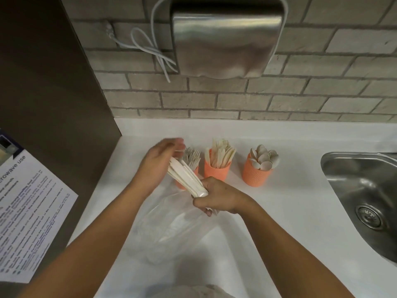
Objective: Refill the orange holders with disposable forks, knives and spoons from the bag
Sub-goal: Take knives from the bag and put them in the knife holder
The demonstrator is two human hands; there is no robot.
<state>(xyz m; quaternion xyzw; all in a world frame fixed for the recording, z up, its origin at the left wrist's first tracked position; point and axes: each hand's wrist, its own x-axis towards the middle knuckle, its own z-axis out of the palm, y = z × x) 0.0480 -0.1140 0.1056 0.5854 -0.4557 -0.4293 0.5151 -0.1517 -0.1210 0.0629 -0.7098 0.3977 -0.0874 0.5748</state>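
Clear plastic, the bag (171, 229) lies slack on the counter (279, 211) at 6 o'clock; just beyond it the right hand (217, 198) curls tight round the lower end of a pale cutlery bundle (184, 175), whose long axis slants from 4 o'clock up to 10 o'clock. The left hand (159, 162), fingers straight, presses flat on the bundle's upper end, just in front of the orange fork holder (180, 184); the knife holder (217, 169) and spoon holder (255, 174) stand at 1 and 2 o'clock.

Office kitchenette: sink (352, 190), microwave notice (32, 211).
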